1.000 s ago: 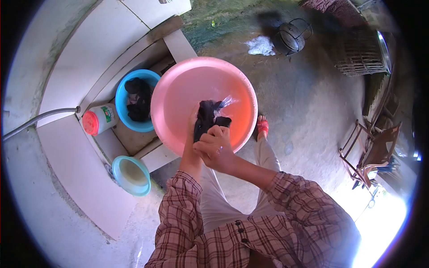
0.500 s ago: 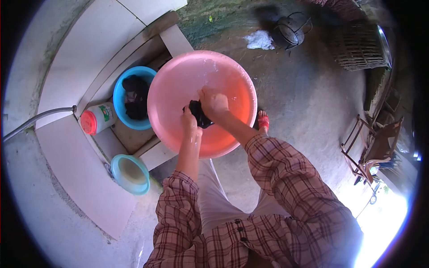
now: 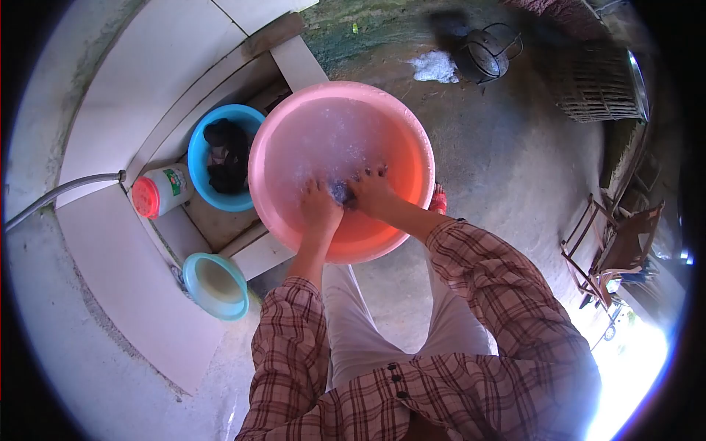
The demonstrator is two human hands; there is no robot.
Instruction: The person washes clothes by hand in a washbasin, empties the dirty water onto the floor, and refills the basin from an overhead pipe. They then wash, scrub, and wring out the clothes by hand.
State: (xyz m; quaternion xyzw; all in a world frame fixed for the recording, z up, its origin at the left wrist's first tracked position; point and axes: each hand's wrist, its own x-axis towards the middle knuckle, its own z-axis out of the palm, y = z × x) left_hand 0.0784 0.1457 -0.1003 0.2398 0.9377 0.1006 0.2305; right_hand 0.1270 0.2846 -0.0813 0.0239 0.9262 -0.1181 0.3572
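A large pink basin (image 3: 266,213) of cloudy water stands in front of my legs. In the water, a dark wet cloth (image 3: 341,192) shows between my two hands, mostly below the surface. My left hand (image 3: 321,206) grips the cloth's left side, knuckles up. From the other side my right hand (image 3: 373,192) holds it, the wrist crossing the basin's near right rim. The fingertips of both hands are partly hidden by the murky water.
Left of the basin, a blue basin (image 3: 194,158) holds dark cloths. Beside it lies a white jar with a red lid (image 3: 146,197); a small turquoise basin (image 3: 193,283) sits nearer. A pot with a handle (image 3: 485,59), a woven basket (image 3: 599,84) and a folding chair (image 3: 625,239) are farther right.
Both hands have lowered the dark cloth from above the water into it. Bubbles and ripples now spread over the surface. The view has shifted slightly.
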